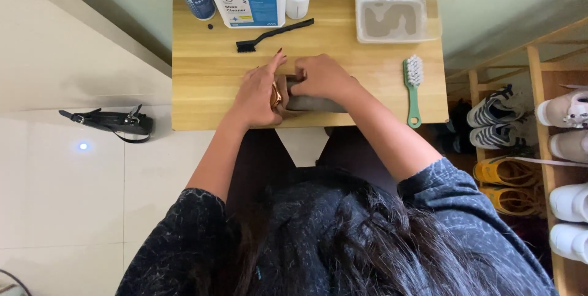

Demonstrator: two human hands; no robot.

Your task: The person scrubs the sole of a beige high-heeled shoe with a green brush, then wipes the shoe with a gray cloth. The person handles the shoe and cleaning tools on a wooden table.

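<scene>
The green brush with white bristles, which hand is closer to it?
Right. The right hand lies just left of the green brush, on the grey shoe; the left hand sits farther left.

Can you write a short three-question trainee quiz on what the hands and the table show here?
1. True or false: both hands, left hand and right hand, rest on the dark grey item at the table's front edge.
2. Which brush lies nearer the right hand? A) black brush B) green-handled brush
3. What stands at the table's back right corner?

Key:
1. True; both hands are on it, though how they grip is hidden.
2. B; it lies just to the right of that hand.
3. A shallow pale tray with greyish residue inside.
</scene>
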